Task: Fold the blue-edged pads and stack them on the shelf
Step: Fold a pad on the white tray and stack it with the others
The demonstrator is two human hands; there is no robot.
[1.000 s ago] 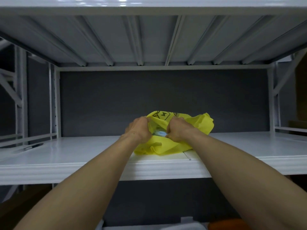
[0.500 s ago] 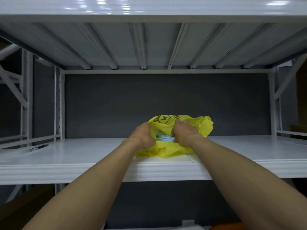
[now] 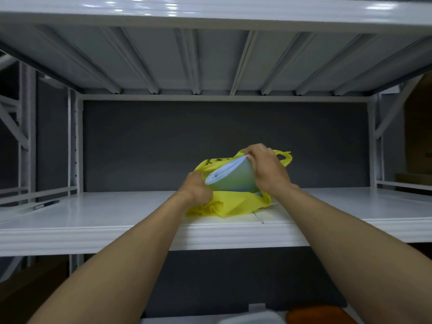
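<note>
Yellow bag (image 3: pixel 224 205), front edge of the shelf (image 3: pixel 117 213): your left hand (image 3: pixel 197 189) clutches its rim, fingers of your right hand (image 3: pixel 266 169) pinch the pads (image 3: pixel 230 177)

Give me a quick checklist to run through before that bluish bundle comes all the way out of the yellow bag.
1. Right hand grips the folded pads at their top edge: ok.
2. Left hand holds the yellow bag down: ok.
3. Pads free of the bag: not ok, their lower end sits inside it.
4. Bag rests wholly on the shelf: ok, though close to the front edge.
5. Number of pads in the bundle: cannot tell.
</note>
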